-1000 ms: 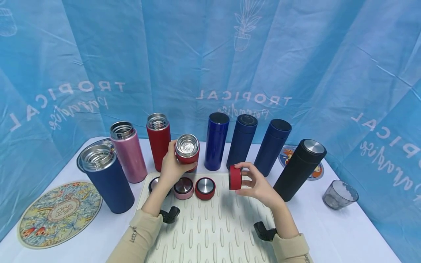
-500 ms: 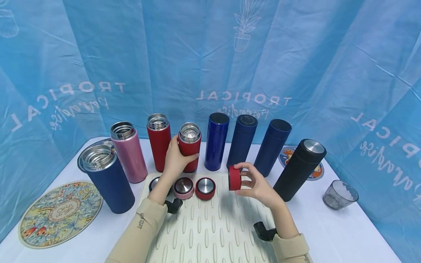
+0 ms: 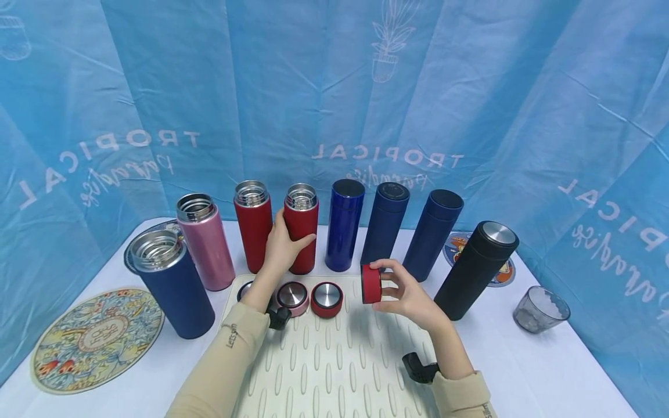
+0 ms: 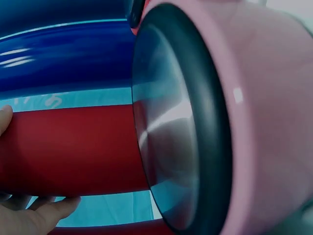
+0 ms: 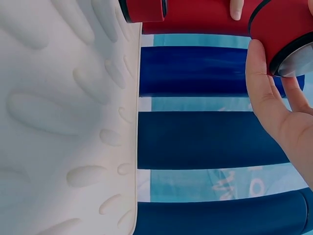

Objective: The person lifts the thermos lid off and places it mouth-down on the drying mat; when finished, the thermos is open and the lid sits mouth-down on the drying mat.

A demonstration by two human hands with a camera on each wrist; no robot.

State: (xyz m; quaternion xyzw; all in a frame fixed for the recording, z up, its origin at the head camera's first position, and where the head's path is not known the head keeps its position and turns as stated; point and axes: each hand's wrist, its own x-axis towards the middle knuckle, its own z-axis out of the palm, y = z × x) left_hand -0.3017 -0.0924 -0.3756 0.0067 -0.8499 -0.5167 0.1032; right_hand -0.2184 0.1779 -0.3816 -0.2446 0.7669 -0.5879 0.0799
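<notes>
My left hand [image 3: 282,247] holds a red thermos bottle [image 3: 303,226] upright at the back edge of the mat. The bottle's steel mouth is uncovered. In the left wrist view its red body [image 4: 73,152] lies between my thumb and fingers. My right hand [image 3: 410,296] pinches a red lid [image 3: 372,284] on its side above the mat; in the right wrist view the lid [image 5: 288,29] sits between the fingertips. On the mat stand a pink lid [image 3: 292,298] and another red lid [image 3: 326,299]. A dark lid [image 3: 244,291] is partly hidden by my left arm.
Uncapped navy [image 3: 172,284], pink [image 3: 206,247] and red [image 3: 253,226] bottles stand left. Capped blue [image 3: 344,226], navy [image 3: 384,223] and black [image 3: 473,273] bottles stand right. A glass cup [image 3: 540,310] is far right. The pale mat [image 3: 334,371] lies in front.
My left hand has brought the red thermos bottle from tilted toward me to upright, moving it back into the row. The right hand with its lid has hardly moved.
</notes>
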